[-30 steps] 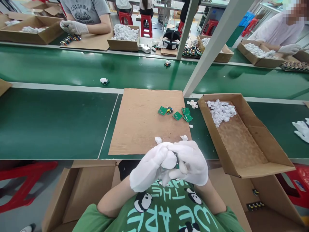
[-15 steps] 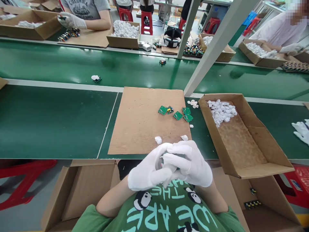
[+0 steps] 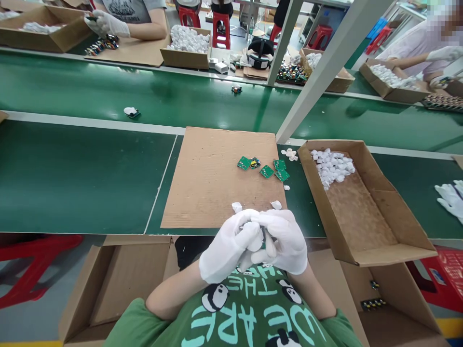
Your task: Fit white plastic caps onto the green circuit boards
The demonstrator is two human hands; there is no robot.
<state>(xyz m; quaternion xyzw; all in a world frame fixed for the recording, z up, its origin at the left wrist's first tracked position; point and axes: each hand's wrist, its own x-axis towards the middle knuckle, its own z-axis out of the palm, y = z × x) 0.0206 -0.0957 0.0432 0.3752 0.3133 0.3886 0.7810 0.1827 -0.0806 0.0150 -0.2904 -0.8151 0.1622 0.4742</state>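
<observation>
Both my hands wear white gloves and are pressed together close to my chest, just below the near edge of a brown cardboard sheet [image 3: 213, 178]. My left hand [image 3: 227, 248] curls around a small white plastic piece [image 3: 255, 242]. My right hand [image 3: 287, 241] grips the same piece from the other side, with a dark part showing between the fingers. Two loose white pieces [image 3: 237, 207] lie on the sheet just beyond my hands. Several small green circuit boards [image 3: 266, 171] lie at the sheet's far right.
An open cardboard box [image 3: 376, 241] with white plastic pieces [image 3: 331, 166] stands at my right. A slanted white post [image 3: 318, 77] rises behind it. The green conveyor belt [image 3: 90, 96] carries a small white part [image 3: 130, 112]. Other people work at boxes across the belt. A gloved hand [image 3: 450, 197] shows at the right edge.
My hands stayed pressed together and shifted their grip on the white piece. The small parts on the conveyor belt drifted to the left.
</observation>
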